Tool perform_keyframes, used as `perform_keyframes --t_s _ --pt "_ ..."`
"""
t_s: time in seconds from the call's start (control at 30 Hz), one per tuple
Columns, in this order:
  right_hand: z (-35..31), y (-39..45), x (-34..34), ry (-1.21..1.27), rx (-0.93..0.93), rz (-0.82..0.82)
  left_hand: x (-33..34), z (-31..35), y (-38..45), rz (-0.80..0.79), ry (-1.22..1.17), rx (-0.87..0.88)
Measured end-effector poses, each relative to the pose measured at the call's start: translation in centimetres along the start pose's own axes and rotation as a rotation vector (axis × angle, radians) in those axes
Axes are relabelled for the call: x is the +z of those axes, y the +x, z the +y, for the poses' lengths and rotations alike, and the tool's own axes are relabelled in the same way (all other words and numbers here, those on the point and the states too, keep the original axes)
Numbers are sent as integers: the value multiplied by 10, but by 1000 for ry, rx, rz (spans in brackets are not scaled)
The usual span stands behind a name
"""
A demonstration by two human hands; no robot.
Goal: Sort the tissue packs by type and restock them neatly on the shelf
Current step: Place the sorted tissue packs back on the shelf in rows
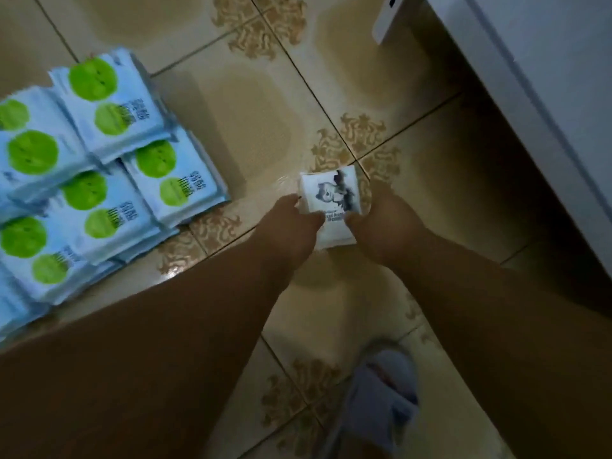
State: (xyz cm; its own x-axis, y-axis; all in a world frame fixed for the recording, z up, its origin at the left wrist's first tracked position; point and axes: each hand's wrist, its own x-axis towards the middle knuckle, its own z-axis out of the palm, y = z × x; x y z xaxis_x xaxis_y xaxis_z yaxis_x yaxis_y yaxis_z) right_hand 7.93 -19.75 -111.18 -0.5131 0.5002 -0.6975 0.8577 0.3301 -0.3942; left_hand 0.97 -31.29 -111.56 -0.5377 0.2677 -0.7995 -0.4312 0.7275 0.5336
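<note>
you've got both hands, left hand (291,217) and right hand (381,217), pinching the white cartoon tissue pack (331,207), apart from the green-dot packs (109,180); sorting by type, I'd guess

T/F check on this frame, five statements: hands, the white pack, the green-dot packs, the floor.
1. Both hands hold one white pack. True: the left hand and right hand grip the white pack from either side.
2. The white pack has green circles printed on it. False: it carries a dark greyscale picture; the circles are on the blue packs.
3. The blue packs lie stacked on the tiled floor, to the person's left. True.
4. The white pack sits on top of the blue stacks. False: it is apart from them, over bare tile.
5. A slipper shows near the bottom edge. True.
</note>
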Motion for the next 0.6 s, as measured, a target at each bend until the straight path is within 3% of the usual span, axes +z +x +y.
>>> perform_keyframes --t_s 0.13,0.27,0.4,0.6 --pt "-7 5 3 367 59 17 5 -1 13 73 -194 81" --pt "-57 -76 -52 562 -26 97 -38 61 -79 148 -340 248" --pt "-124 -201 -138 531 -95 155 -99 147 -214 127 -271 363" --pt "-226 -415 -295 386 -262 416 -203 279 -436 -5 -100 555"
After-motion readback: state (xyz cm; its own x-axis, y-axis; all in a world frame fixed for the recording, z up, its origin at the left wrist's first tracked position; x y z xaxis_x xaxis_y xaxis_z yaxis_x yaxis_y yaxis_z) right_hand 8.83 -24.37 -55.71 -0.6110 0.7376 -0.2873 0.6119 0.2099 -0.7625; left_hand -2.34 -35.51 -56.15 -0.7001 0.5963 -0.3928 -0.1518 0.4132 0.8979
